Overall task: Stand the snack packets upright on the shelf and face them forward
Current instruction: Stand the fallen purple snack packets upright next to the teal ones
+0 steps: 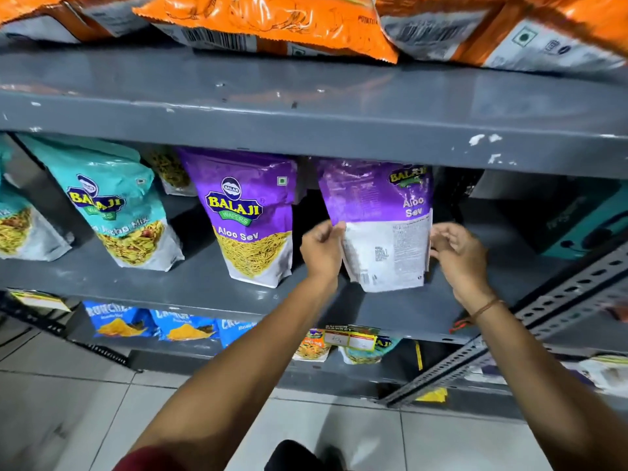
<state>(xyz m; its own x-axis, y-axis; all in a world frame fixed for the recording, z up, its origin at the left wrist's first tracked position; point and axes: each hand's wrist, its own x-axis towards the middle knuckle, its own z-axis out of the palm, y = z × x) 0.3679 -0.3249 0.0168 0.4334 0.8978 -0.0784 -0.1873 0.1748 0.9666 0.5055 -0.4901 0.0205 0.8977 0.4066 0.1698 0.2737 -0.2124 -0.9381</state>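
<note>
A purple Aloo Sev packet stands upright on the grey middle shelf with its printed back side toward me. My left hand pinches its left edge and my right hand grips its right edge. To its left a second purple Aloo Sev packet stands upright, front facing out. Further left a teal mix packet leans, front outward, and another teal packet is cut off by the frame's left edge.
Orange packets lie flat on the shelf above. A yellow-filled packet sits behind the front row. Blue packets fill the shelf below. A teal box and a slotted metal upright stand at the right.
</note>
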